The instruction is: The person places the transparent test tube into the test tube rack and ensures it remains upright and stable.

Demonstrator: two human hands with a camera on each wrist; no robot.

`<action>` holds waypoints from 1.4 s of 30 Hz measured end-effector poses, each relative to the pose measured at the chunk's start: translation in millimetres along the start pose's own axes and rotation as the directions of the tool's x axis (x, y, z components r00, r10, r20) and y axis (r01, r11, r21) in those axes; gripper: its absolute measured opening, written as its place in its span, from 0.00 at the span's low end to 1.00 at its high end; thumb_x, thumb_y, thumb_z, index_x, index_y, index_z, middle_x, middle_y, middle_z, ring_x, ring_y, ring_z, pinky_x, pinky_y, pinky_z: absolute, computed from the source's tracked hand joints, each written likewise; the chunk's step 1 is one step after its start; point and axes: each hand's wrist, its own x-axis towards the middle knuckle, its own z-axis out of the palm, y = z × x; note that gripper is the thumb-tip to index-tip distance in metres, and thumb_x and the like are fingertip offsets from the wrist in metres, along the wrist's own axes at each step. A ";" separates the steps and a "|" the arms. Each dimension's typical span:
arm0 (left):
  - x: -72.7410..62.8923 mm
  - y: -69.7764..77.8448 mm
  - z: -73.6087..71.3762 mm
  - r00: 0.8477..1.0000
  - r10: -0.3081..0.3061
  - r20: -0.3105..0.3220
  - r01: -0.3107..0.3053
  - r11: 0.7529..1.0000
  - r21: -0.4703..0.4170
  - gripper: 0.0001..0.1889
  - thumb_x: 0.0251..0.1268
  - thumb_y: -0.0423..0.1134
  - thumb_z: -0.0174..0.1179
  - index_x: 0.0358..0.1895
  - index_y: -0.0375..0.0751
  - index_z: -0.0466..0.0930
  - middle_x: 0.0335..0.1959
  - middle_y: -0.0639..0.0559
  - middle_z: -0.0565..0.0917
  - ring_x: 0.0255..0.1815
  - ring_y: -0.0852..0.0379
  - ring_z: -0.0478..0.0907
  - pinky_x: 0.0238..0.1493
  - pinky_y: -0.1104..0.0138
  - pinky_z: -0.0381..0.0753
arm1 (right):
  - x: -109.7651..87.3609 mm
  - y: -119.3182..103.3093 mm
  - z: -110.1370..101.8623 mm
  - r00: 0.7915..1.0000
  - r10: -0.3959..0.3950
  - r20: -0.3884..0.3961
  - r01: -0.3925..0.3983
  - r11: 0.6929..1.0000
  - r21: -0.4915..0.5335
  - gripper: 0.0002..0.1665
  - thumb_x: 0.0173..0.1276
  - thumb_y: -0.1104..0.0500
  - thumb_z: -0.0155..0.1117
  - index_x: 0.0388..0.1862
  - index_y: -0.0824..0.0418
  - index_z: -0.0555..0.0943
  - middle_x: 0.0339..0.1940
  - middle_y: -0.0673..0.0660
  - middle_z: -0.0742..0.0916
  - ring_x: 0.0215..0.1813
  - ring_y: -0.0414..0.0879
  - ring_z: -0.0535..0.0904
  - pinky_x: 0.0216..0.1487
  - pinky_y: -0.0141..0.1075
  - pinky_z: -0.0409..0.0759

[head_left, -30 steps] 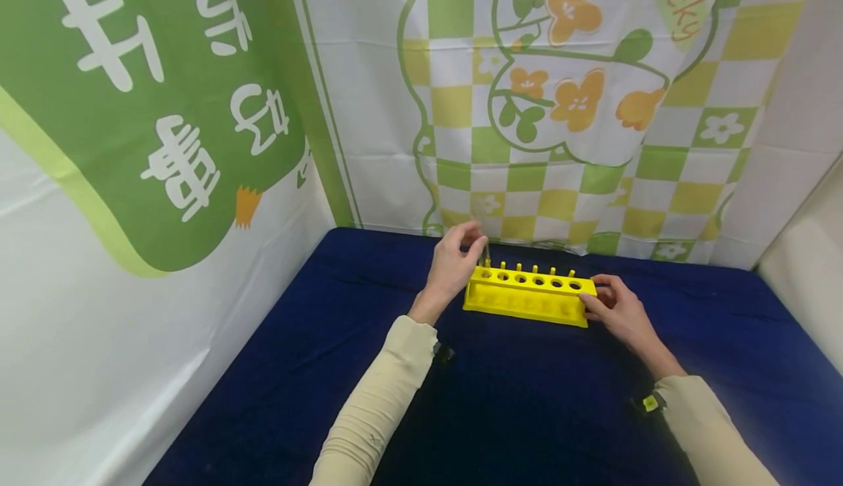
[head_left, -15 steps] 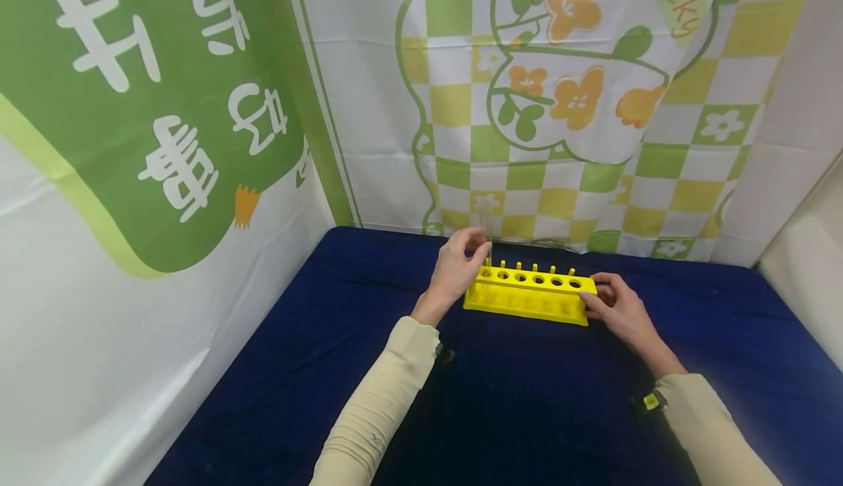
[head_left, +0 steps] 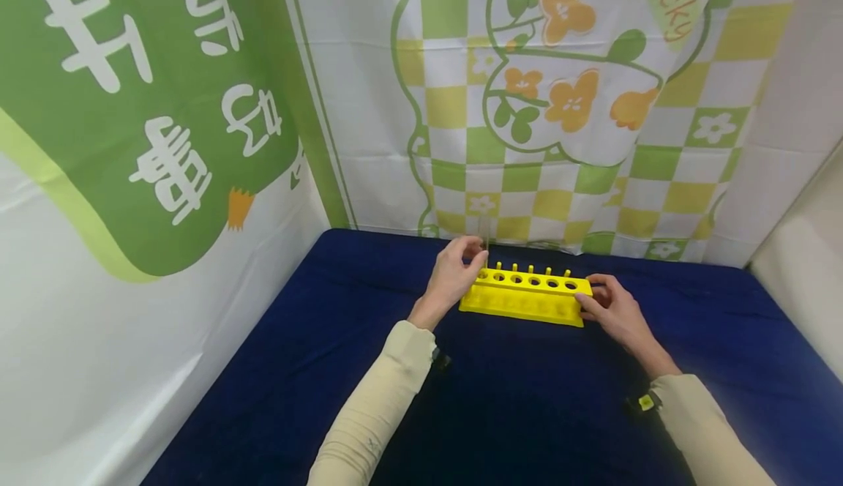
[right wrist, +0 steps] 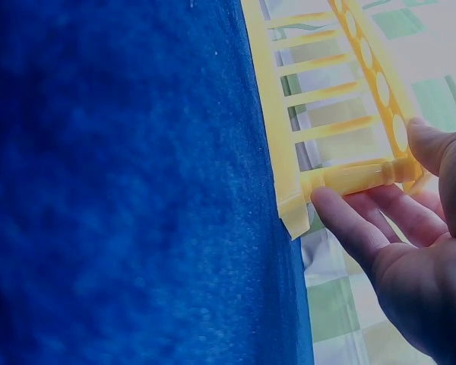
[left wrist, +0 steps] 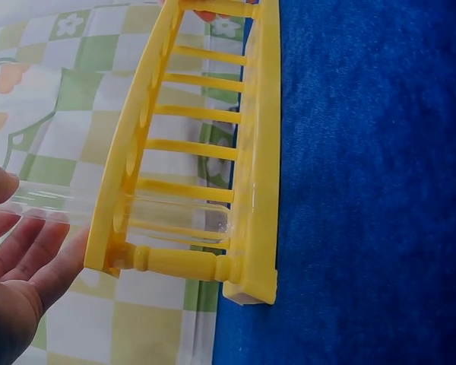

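Note:
A clear glass-like test tube (left wrist: 178, 215) passes through the leftmost hole of the yellow test tube rack (head_left: 523, 304). In the left wrist view its rounded bottom lies close to the rack's base. My left hand (head_left: 451, 272) pinches the tube's upper part between thumb and fingers, just above the top rail. At the opposite end, my right hand (head_left: 617, 315) holds the rack, thumb at the top rail and fingers by the end post (right wrist: 353, 178). The rack stands upright, and its other holes show no tubes.
A dark blue cloth (head_left: 527, 398) covers the table under the rack. Behind it hangs a checkered, flowered curtain (head_left: 448, 105), close to the rack's back pegs (head_left: 530, 269). Another printed curtain (head_left: 217, 274) borders the left side.
My left hand has come down a little, and the test tube has sunk lower into the end hole. The right hand keeps its hold on the rack. The head view has shifted slightly.

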 end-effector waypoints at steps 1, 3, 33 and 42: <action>0.2 -0.2 0.5 1.000 -0.001 0.003 0.001 1.000 0.008 0.16 0.73 0.47 0.56 0.58 0.46 0.77 0.47 0.52 0.81 0.48 0.57 0.81 0.47 0.69 0.83 | 0.2 0.1 -0.1 1.000 0.000 -0.001 0.000 1.000 -0.002 0.38 0.72 0.43 0.58 0.70 0.64 0.60 0.58 0.73 0.80 0.56 0.65 0.81 0.46 0.44 0.86; 0.2 0.3 1.0 1.000 -0.002 0.005 0.002 1.000 0.021 0.16 0.73 0.46 0.56 0.58 0.45 0.77 0.47 0.52 0.81 0.48 0.57 0.81 0.47 0.69 0.83 | 0.1 -0.7 -0.2 1.000 -0.002 -0.001 0.002 1.000 -0.005 0.38 0.72 0.44 0.58 0.69 0.65 0.61 0.58 0.74 0.80 0.55 0.65 0.81 0.46 0.44 0.86; -0.2 -1.1 2.7 0.999 0.019 0.039 -0.022 0.997 0.077 0.14 0.72 0.44 0.57 0.55 0.43 0.78 0.46 0.50 0.81 0.46 0.57 0.81 0.46 0.71 0.83 | -1.7 -0.1 -0.6 1.000 0.003 -0.006 -0.003 1.000 -0.007 0.38 0.72 0.44 0.59 0.69 0.65 0.61 0.58 0.73 0.81 0.54 0.64 0.81 0.46 0.45 0.86; 1.0 0.0 -8.3 0.993 -0.028 0.115 0.018 0.996 0.084 0.17 0.73 0.47 0.56 0.60 0.46 0.76 0.52 0.50 0.80 0.50 0.55 0.80 0.52 0.62 0.81 | 0.8 -1.2 -3.4 1.000 0.013 0.016 -0.013 1.000 -0.020 0.41 0.71 0.40 0.58 0.71 0.64 0.60 0.59 0.74 0.80 0.56 0.65 0.80 0.47 0.46 0.85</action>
